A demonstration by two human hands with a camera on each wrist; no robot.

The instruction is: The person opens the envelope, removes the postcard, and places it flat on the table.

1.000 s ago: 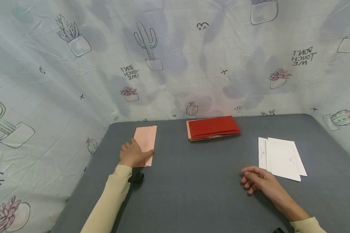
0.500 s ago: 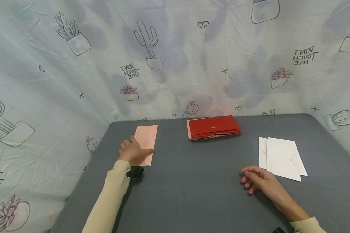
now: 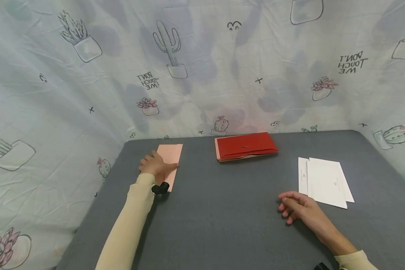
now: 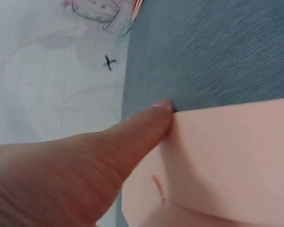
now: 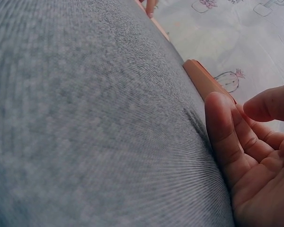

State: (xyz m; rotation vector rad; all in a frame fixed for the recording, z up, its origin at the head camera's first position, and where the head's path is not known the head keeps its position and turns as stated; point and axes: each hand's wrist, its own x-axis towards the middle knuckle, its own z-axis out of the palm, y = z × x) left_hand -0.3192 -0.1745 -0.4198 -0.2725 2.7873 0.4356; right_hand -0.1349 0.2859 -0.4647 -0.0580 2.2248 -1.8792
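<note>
A pale pink envelope (image 3: 171, 153) lies flat on the left part of the grey table. Across it rests my left hand (image 3: 154, 164), its fingers towards the envelope's left side and the thumb spread to its right edge. Close up in the left wrist view, the thumb (image 4: 142, 127) touches the rim of the pink envelope (image 4: 236, 151); the other fingers are mostly hidden. My right hand (image 3: 302, 208) rests idle on the table with loosely curled fingers and nothing in them. It is nearest to a few white cards (image 3: 325, 182), just beyond its wrist side.
At the back middle lies a stack of envelopes, a red envelope (image 3: 248, 145) on top and pink ones beneath. The grey table (image 3: 222, 217) meets a hanging cloth (image 3: 202, 67) printed with cacti along its back and sides.
My left hand has slid slightly forward along the pink envelope, whose near end has shifted a little. The right hand has kept its place.
</note>
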